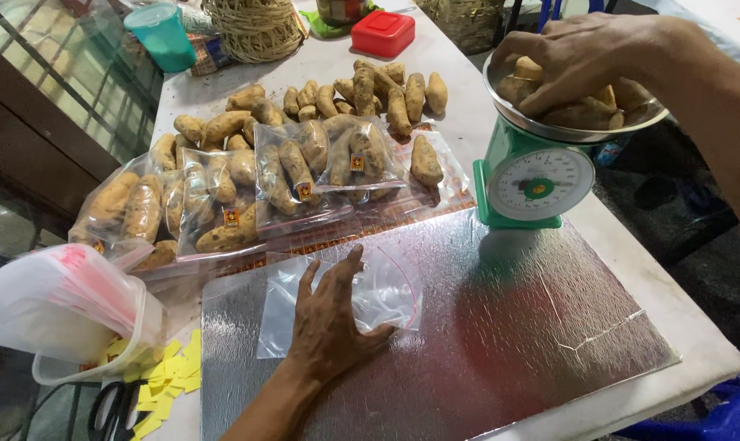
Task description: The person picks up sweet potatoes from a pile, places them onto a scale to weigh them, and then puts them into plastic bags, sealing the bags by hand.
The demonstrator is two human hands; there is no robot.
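A white table (pixel 631 269) carries a wide silvery sheet (pixel 484 327), shiny and creased. On it stands a green kitchen scale (pixel 527 175) with a round dial and a steel bowl (pixel 501 90) holding knobbly, tan sweet potatoes (pixel 586 114); the right hand (pixel 582 53) reaches in, fingers curled around one tuber. More lie loose (pixel 370 94) or sealed in clear bags (pixel 305 175). The left hand (pixel 333 314), fingers spread flat, presses an empty transparent zip bag (pixel 382 290) onto the sheet, crinkled and red-edged at its mouth.
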